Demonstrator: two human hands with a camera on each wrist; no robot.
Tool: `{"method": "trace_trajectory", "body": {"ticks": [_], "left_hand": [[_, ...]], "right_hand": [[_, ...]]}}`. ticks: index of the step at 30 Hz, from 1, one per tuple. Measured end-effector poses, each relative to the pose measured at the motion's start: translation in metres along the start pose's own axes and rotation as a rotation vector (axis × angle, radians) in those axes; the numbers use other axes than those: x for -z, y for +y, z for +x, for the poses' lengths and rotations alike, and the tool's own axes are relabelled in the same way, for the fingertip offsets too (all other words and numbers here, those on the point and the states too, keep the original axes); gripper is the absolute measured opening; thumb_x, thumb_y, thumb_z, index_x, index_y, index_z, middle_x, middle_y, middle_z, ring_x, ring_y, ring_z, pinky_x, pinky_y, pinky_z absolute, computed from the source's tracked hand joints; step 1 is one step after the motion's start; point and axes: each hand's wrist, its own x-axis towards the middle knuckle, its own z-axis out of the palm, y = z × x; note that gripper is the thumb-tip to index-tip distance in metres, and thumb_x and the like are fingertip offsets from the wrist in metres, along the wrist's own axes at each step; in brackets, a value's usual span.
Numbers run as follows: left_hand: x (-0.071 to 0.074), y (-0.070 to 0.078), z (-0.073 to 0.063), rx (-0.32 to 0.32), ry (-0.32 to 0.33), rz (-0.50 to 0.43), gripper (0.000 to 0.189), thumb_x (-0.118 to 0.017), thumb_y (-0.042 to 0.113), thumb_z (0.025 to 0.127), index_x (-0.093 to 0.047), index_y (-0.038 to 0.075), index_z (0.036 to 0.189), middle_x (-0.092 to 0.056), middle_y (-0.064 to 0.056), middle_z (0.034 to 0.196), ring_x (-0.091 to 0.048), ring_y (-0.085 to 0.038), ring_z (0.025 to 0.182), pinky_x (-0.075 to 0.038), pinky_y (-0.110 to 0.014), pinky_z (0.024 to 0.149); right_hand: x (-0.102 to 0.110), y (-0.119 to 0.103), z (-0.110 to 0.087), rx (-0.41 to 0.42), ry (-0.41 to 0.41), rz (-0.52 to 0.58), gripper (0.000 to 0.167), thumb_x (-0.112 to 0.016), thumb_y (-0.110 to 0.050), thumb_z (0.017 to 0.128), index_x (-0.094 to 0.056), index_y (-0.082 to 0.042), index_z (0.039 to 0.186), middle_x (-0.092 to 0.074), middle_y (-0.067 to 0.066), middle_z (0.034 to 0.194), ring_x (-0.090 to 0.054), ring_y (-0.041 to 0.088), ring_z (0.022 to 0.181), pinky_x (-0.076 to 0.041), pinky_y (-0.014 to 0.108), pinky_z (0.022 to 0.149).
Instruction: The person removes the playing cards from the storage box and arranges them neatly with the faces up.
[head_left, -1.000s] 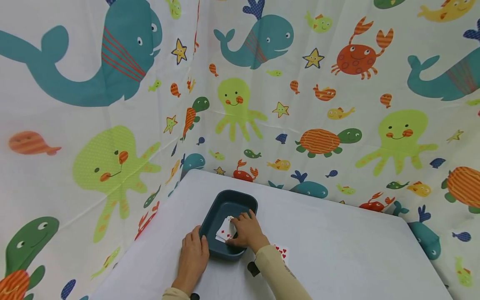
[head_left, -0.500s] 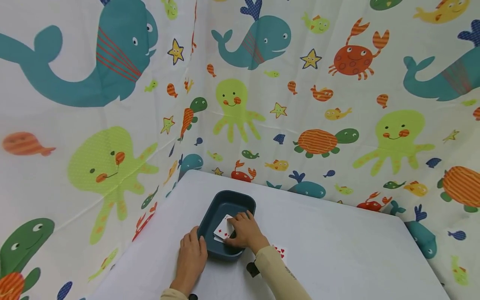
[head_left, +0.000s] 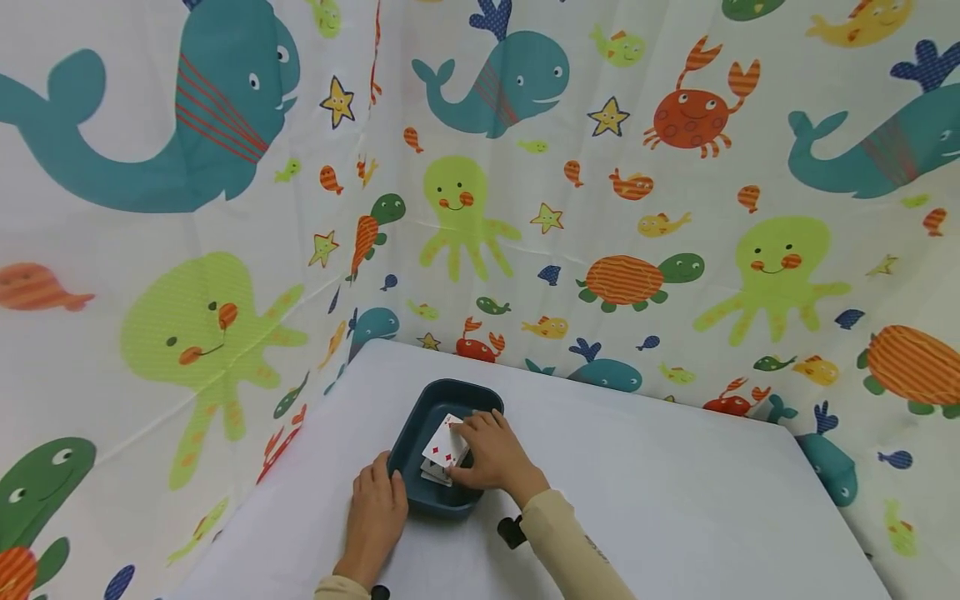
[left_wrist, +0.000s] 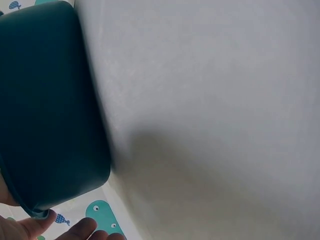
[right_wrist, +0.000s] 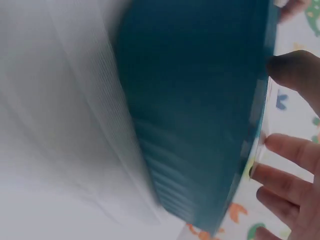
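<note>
A dark teal rectangular tray [head_left: 407, 423] stands on the white table, its outer wall [left_wrist: 45, 105] filling much of the left wrist view. My left hand [head_left: 372, 510] holds its left rim near the close corner; a fingertip [left_wrist: 44, 223] touches that rim. Over the right side, my right hand [head_left: 498, 450] pinches playing cards [head_left: 444, 442] between thumb and fingers. The top card shows red diamonds and tilts over more white cards [head_left: 435, 473] in the tray. In the right wrist view, thumb [right_wrist: 295, 70] and fingers [right_wrist: 292, 150] face each other across a thin card edge.
White tablecloth [head_left: 645, 492] spreads to the right of the tray. A white curtain [head_left: 510, 258] printed with sea animals hangs behind and to the left. Small black devices [head_left: 512, 532] sit at the wrists.
The diamond card has risen and shifted over the other cards, which now show below it. A heart card beside the right sleeve has gone out of sight. The left hand stays at the rim.
</note>
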Motion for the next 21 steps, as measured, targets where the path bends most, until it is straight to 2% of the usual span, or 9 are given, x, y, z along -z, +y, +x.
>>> {"method": "trace_trajectory", "body": {"ticks": [6, 15, 21], "left_hand": [[0.001, -0.001, -0.001, -0.018, 0.009, -0.011, 0.04, -0.053, 0.01, 0.104, -0.047, -0.01, 0.138, -0.056, -0.035, 0.122, -0.054, -0.047, 0.115, -0.047, -0.059, 0.095], [0.001, -0.002, -0.002, -0.021, 0.005, -0.021, 0.04, -0.052, 0.011, 0.104, -0.046, -0.01, 0.138, -0.056, -0.035, 0.122, -0.053, -0.047, 0.115, -0.046, -0.06, 0.095], [0.002, -0.003, -0.001, -0.016, -0.021, -0.03, 0.042, -0.05, 0.012, 0.105, -0.044, -0.01, 0.139, -0.054, -0.036, 0.126, -0.051, -0.048, 0.119, -0.045, -0.061, 0.098]], "right_hand": [[0.02, 0.009, -0.018, -0.015, 0.013, 0.036, 0.07, -0.073, -0.053, 0.086, -0.058, -0.019, 0.145, -0.057, 0.008, 0.146, -0.041, 0.03, 0.145, -0.023, 0.055, 0.121], [0.038, 0.038, -0.056, -0.034, 0.065, 0.076, 0.072, -0.076, -0.051, 0.084, -0.057, -0.019, 0.146, -0.056, 0.009, 0.148, -0.041, 0.032, 0.144, -0.023, 0.057, 0.121], [0.044, 0.061, -0.087, -0.098, 0.072, 0.079, 0.071, -0.08, -0.046, 0.082, -0.059, -0.019, 0.144, -0.056, 0.009, 0.148, -0.04, 0.034, 0.145, -0.024, 0.059, 0.119]]}}
